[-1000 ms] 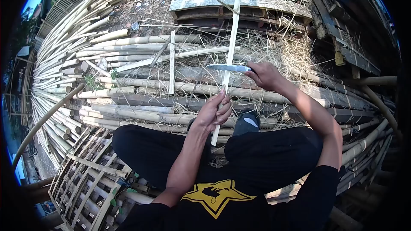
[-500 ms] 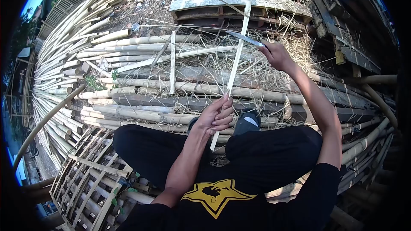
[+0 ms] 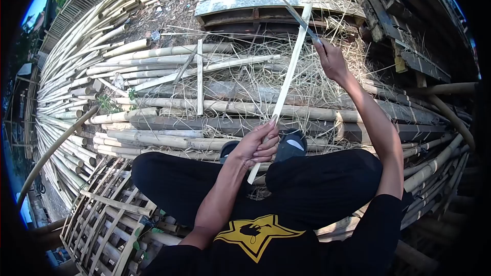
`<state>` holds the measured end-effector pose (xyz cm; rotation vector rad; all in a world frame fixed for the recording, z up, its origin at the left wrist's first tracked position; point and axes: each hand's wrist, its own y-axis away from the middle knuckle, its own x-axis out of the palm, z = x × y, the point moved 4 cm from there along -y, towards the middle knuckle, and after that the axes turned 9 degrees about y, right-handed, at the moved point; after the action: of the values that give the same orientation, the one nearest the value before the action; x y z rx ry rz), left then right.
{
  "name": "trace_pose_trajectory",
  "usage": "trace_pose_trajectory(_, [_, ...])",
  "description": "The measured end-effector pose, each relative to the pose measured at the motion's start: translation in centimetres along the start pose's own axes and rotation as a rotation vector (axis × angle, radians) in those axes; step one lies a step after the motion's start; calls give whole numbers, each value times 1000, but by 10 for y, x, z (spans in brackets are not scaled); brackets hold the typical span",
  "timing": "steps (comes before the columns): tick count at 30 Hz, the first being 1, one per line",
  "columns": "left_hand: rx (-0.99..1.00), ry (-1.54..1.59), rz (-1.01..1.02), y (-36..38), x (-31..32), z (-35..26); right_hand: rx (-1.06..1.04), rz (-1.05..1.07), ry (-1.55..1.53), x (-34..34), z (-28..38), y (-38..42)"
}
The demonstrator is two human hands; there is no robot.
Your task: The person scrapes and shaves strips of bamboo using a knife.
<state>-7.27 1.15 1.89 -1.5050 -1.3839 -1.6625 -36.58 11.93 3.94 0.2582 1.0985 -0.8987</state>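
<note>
A pale bamboo strip point(image 3: 290, 79) slants up and to the right in front of me, its lower part in the closed fingers of my left hand point(image 3: 259, 144). My right hand point(image 3: 332, 61) is closed round the handle of a knife point(image 3: 295, 14), near the strip's upper end. The long blade points up and to the left and crosses the strip; whether its edge touches the strip cannot be made out. Thin shavings point(image 3: 327, 76) lie under and around the strip, beyond my feet.
Bamboo poles point(image 3: 225, 104) run across the ground ahead, with more stacked at the left. A wooden pallet point(image 3: 245, 4) stands at the far side. A shorter strip point(image 3: 200, 76) lies on the poles. At lower left is a woven bamboo lattice point(image 3: 110, 225).
The knife blade has swung to point more steeply upward, and my right hand has shifted slightly right. The strip's upper end has moved a little to the right in my left hand.
</note>
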Motion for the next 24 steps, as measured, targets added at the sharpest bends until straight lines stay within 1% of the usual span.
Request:
trace_pose_trajectory(2, [7, -13, -3, 1, 2, -3, 31, 11, -72, 2, 7, 5])
trace_pose_trajectory(4, [27, -35, -23, 3, -1, -8, -348, 3, 130, -3, 24, 8])
trace_pose_trajectory(5, [41, -58, -39, 2, -3, -10, -390, -60, 154, 0, 23, 9])
trace_pose_trajectory(6, [53, -70, 1, 4, -3, -10, -422, -51, 220, -5, 20, 5])
trace_pose_trajectory(7, [38, -113, -37, 6, -4, -8, -453, -42, 285, -13, 10, 0])
trace_pose_trajectory(8, [37, -130, -45, 4, -3, -10, -203, -112, 415, -23, -22, -20])
trace_pose_trajectory(9, [29, -132, -60, 1, -2, -8, -367, -153, 569, -33, -47, -24])
trace_pose_trajectory(11, [27, -150, -58, -9, 2, -14, -225, -228, 538, -39, -45, -21])
trace_pose_trajectory(13, [16, -138, -13, -15, -3, -16, -157, -153, 494, -30, -33, -17])
trace_pose_trajectory(14, [22, -111, -12, -13, -8, -16, -112, -11, 197, -19, -35, -19])
trace_pose_trajectory(15, [20, -113, -28, -11, -7, -18, -218, -31, -50, -16, -22, -20])
trace_pose_trajectory(17, [46, -135, -67, -9, -6, -21, 478, 713, -863, 0, -25, -7])
trace_pose_trajectory(18, [56, -127, -66, -8, -8, -21, 466, 762, -1001, 0, -13, -3])
trace_pose_trajectory(19, [52, -154, -68, -8, -12, -22, 497, 806, -1079, 3, -9, -2])
trace_pose_trajectory(21, [48, -187, -79, -6, -13, -24, 465, 627, -674, -1, -1, -3])
trace_pose_trajectory(22, [96, -275, -137, -6, -11, -24, 255, 496, -395, 5, -7, -7])
trace_pose_trajectory(23, [148, -361, -192, -6, -11, -27, 21, 288, -148, 5, 3, -4])
trace_pose_trajectory(24, [161, -406, -202, -5, -11, -29, -34, 303, -94, 3, 23, 7])
